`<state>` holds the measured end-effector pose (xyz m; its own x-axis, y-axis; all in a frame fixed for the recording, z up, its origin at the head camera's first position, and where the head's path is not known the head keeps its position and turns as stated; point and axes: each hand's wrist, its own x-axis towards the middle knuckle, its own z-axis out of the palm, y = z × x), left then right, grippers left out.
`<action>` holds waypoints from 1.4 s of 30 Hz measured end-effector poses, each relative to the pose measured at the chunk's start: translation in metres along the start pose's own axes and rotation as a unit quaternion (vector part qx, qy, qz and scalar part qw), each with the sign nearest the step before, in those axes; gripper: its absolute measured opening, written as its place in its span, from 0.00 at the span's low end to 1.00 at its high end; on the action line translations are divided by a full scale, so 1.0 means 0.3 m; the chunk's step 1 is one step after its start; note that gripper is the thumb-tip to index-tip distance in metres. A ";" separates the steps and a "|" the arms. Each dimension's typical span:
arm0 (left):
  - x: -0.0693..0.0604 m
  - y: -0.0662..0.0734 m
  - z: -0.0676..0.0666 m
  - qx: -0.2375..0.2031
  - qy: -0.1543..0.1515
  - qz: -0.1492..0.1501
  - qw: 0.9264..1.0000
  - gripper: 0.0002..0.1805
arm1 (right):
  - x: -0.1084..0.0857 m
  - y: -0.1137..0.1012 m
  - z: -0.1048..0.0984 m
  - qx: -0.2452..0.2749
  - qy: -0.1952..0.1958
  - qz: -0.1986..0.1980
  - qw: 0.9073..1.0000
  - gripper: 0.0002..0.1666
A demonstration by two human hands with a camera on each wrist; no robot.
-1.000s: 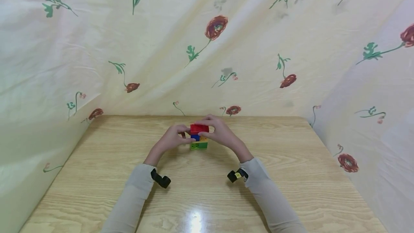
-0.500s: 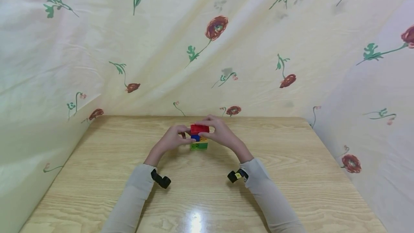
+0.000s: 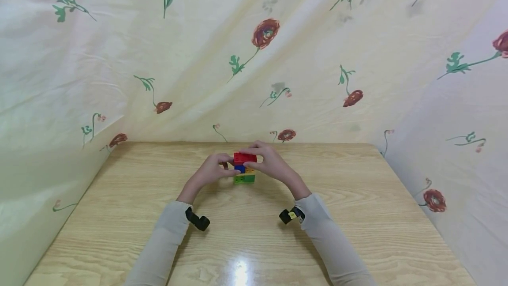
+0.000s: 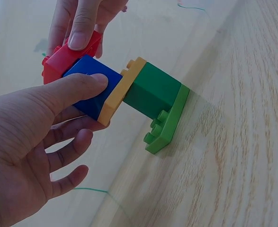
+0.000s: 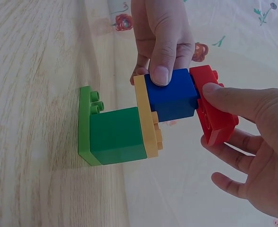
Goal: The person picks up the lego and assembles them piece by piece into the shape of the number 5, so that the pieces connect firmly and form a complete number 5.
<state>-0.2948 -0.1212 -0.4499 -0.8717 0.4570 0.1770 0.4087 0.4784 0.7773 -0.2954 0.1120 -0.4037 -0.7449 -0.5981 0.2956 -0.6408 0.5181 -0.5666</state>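
Note:
A small stepped tower of toy building bricks stands on the wooden table, near its back edge. At the bottom lies a flat light green brick [image 4: 169, 124], under a dark green brick [image 5: 116, 136]. Above them come a flat yellow-orange brick [image 5: 146, 118] and a blue brick [image 5: 173, 97]. Topmost is a red brick [image 3: 245, 158], slightly tilted against the blue one in the right wrist view; whether it is fully seated I cannot tell. My left hand [image 3: 210, 170] pinches the blue brick between thumb and fingers. My right hand [image 3: 271, 161] pinches the red brick.
The pale wood table [image 3: 246, 242] runs toward me beneath both forearms. A flower-printed cloth [image 3: 198, 47] hangs behind the table and along both sides. Black wrist straps with small devices, a left one [image 3: 197, 220] and a right one [image 3: 291, 215], sit at the sleeve cuffs.
Both hands and the bricks hold their places. Only the cloth at the right side has shifted slightly to the right.

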 end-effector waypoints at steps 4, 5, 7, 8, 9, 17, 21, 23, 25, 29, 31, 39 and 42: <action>0.002 -0.001 -0.001 -0.001 -0.001 0.004 1.000 0.12 | 0.000 0.003 0.000 0.001 -0.003 0.003 1.000 0.25; 0.002 -0.001 -0.001 0.000 -0.001 0.005 1.000 0.12 | 0.000 0.003 0.000 0.002 -0.004 0.005 1.000 0.25; 0.002 -0.002 -0.001 0.002 -0.001 0.005 1.000 0.12 | 0.000 0.004 0.000 0.002 -0.007 0.008 1.000 0.25; 0.002 -0.002 -0.001 0.003 0.000 0.004 1.000 0.12 | 0.000 0.002 -0.001 0.002 -0.008 0.010 1.000 0.25; 0.002 -0.002 0.000 0.003 0.000 0.005 1.000 0.12 | 0.000 0.002 -0.002 0.003 -0.008 0.011 1.000 0.25; 0.004 -0.005 0.001 0.000 0.002 0.010 1.000 0.12 | 0.004 0.003 -0.004 0.004 -0.012 0.012 1.000 0.25; 0.007 -0.006 0.002 -0.001 0.002 0.015 1.000 0.13 | 0.008 0.005 -0.004 0.002 -0.011 0.002 1.000 0.25; 0.009 -0.005 0.002 -0.002 0.002 0.012 1.000 0.13 | 0.010 0.005 -0.006 0.000 -0.011 0.000 1.000 0.25; 0.010 -0.005 0.003 -0.001 0.002 0.010 1.000 0.13 | 0.011 0.007 -0.005 -0.001 -0.010 -0.002 1.000 0.25; 0.010 -0.008 0.004 -0.001 0.003 0.004 1.000 0.13 | 0.012 0.008 -0.005 0.002 -0.011 0.000 1.000 0.25; 0.009 -0.012 0.005 -0.003 0.004 0.003 1.000 0.13 | 0.012 0.008 -0.005 0.003 -0.013 0.003 1.000 0.25; 0.011 -0.015 0.006 -0.004 0.005 0.000 1.000 0.12 | 0.008 0.006 -0.012 0.010 -0.014 0.017 1.000 0.25; 0.011 -0.014 0.005 -0.004 0.005 -0.001 1.000 0.12 | 0.007 0.008 -0.014 0.015 -0.014 0.019 1.000 0.24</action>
<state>-0.2989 -0.1206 -0.4535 -0.8756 0.4479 0.1810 0.4041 0.4740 0.7823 -0.2991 0.1145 -0.4012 -0.7628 -0.5956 0.2518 -0.6058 0.5222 -0.6003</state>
